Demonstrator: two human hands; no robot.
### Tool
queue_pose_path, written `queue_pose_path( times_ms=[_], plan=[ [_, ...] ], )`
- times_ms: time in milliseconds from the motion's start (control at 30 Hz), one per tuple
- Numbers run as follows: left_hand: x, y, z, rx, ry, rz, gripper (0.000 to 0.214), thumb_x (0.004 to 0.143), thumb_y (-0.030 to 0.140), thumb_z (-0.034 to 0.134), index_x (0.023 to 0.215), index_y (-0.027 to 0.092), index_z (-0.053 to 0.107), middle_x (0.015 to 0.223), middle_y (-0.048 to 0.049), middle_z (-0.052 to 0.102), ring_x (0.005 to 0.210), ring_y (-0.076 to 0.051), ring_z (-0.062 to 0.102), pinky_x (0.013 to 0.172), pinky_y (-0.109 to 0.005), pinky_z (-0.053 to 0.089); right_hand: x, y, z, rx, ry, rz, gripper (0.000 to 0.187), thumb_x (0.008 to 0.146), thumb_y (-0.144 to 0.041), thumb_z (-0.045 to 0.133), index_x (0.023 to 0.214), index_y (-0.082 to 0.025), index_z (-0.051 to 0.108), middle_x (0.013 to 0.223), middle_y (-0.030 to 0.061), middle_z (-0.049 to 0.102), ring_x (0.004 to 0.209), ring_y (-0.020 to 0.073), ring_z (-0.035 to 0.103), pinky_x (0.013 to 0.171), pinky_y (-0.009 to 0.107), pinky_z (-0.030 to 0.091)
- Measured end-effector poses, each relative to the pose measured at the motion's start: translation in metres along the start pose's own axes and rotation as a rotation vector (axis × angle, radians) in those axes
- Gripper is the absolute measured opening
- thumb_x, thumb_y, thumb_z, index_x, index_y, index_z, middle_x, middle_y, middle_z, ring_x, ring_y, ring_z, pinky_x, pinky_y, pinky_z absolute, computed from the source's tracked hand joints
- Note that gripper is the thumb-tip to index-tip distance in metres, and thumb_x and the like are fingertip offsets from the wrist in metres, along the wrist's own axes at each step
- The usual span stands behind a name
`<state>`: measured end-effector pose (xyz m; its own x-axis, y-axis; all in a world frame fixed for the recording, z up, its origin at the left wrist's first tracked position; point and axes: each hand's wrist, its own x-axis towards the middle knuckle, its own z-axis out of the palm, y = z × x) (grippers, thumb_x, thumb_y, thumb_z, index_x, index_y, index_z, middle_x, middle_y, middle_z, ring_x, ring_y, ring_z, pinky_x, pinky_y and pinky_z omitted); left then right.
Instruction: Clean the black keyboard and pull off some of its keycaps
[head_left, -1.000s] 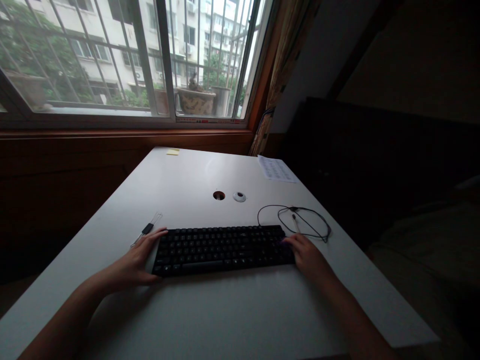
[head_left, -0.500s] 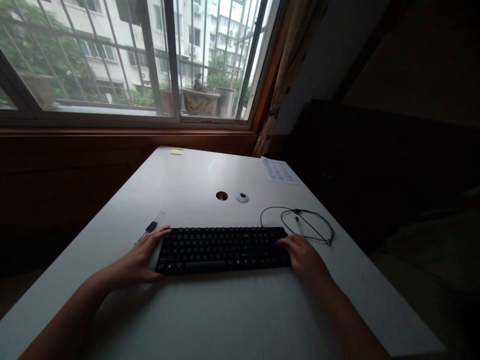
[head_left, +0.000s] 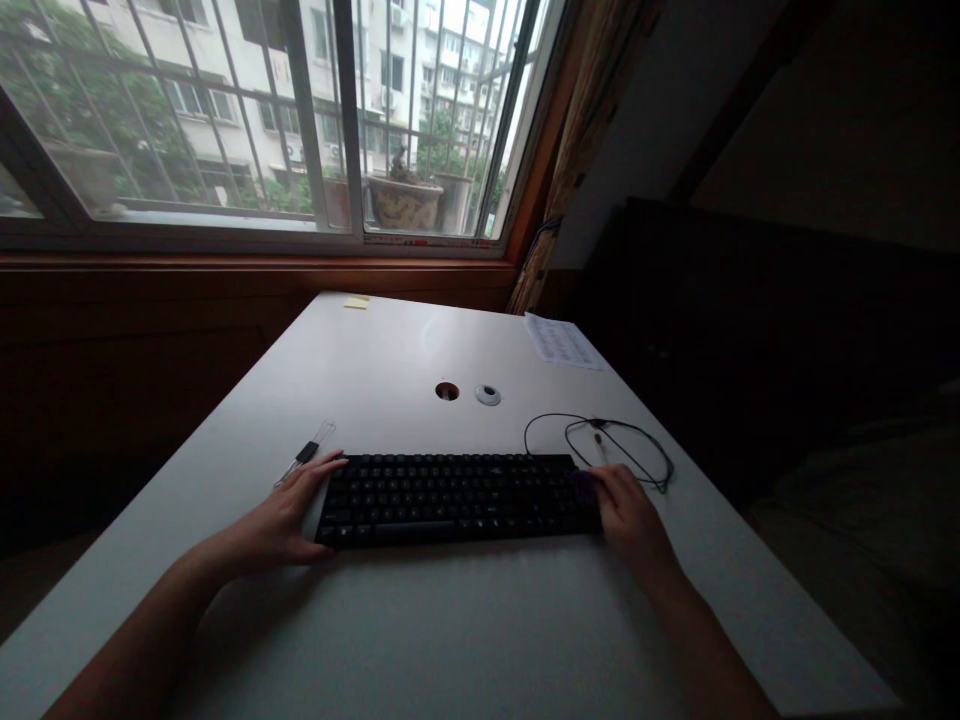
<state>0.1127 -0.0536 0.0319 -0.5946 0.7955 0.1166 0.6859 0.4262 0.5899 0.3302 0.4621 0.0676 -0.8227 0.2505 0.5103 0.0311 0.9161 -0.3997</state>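
Shift: right hand (head_left: 630, 515) slid slightly right, onto keyboard (head_left: 457, 497) right end; grip unclear.
Left hand (head_left: 289, 520): spread, touching keyboard's left end.
Keyboard: flat, near middle of white table (head_left: 465, 620).

One keyboard (head_left: 457, 497) lies on one desk (head_left: 450, 640), two hands at its ends: left hand (head_left: 281, 520), right hand (head_left: 634, 515). Beyond the keyboard: one cable (head_left: 598, 428), one wire tool (head_left: 304, 453), one paper sheet (head_left: 562, 341), one yellow note (head_left: 357, 301), one hole (head_left: 447, 390), one round cap (head_left: 488, 395).
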Motion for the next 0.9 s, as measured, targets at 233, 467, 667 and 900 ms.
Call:
queue_pose_path(
  times_ms=[233,467,667,900],
  plan=[
    [-0.002,-0.002,0.001,0.023,0.01,-0.013,0.107,0.079,0.032,0.085,0.165,0.036,0.021,0.174,-0.0123,0.022,0.157,-0.043,0.029,0.126,-0.063,0.032,-0.009,0.004,-0.005,0.016,0.016,0.199,0.024,0.104,-0.037,0.041,0.109,-0.024,0.061,0.103,0.0088,0.069,0.097,0.026,0.067,0.088,0.04,0.053],
    [-0.001,0.001,0.0,0.036,0.02,0.001,0.105,0.08,0.033,0.085,0.165,0.037,0.023,0.174,-0.0109,0.024,0.155,-0.042,0.032,0.124,-0.064,0.034,-0.005,0.008,0.003,-0.078,0.04,0.284,0.031,0.102,-0.04,0.038,0.112,-0.023,0.061,0.107,0.0119,0.074,0.098,0.0284,0.07,0.087,0.041,0.053],
    [-0.002,-0.001,0.001,0.037,0.019,-0.002,0.106,0.08,0.034,0.085,0.165,0.037,0.022,0.174,-0.0119,0.022,0.156,-0.043,0.031,0.124,-0.064,0.035,-0.004,0.007,0.0,-0.127,0.041,0.257,0.031,0.102,-0.039,0.037,0.108,-0.022,0.062,0.106,0.0129,0.074,0.099,0.0291,0.07,0.087,0.041,0.054],
    [-0.001,-0.003,0.002,0.045,0.042,0.04,0.109,0.077,0.031,0.086,0.166,0.037,0.023,0.174,-0.0134,0.025,0.153,-0.045,0.035,0.121,-0.065,0.038,-0.009,0.009,-0.005,-0.101,0.04,0.23,0.03,0.102,-0.039,0.04,0.11,-0.022,0.063,0.105,0.0118,0.075,0.098,0.0284,0.071,0.089,0.041,0.054]
  ],
)
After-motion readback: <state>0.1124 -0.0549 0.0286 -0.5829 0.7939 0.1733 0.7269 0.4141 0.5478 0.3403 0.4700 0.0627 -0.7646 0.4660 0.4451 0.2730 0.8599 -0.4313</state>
